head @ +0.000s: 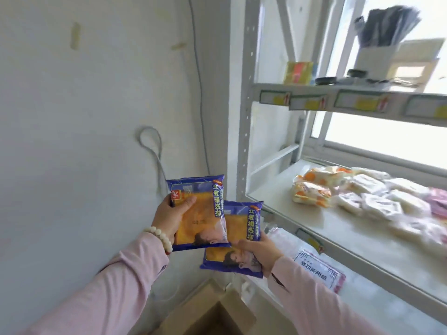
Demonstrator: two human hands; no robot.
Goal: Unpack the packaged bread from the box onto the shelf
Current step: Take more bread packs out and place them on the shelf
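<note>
My left hand (pixel 169 213) grips a blue and orange bread packet (pixel 200 213) by its left edge, thumb on the front. My right hand (pixel 258 250) holds a second, matching bread packet (pixel 239 240) from below, partly tucked behind the first. Both packets hang in the air left of the white metal shelf (pixel 314 228), just off its front left corner. The open cardboard box (pixel 212 313) sits on the floor below my arms; its inside is hidden.
The middle shelf holds orange-dotted bread packs (pixel 312 192) and several white packs (pixel 377 199) toward the right; its left part is bare. A lower shelf carries a labelled plastic bag (pixel 319 269). The upper shelf (pixel 338 93) holds small boxes and jars. A wall with a cable stands left.
</note>
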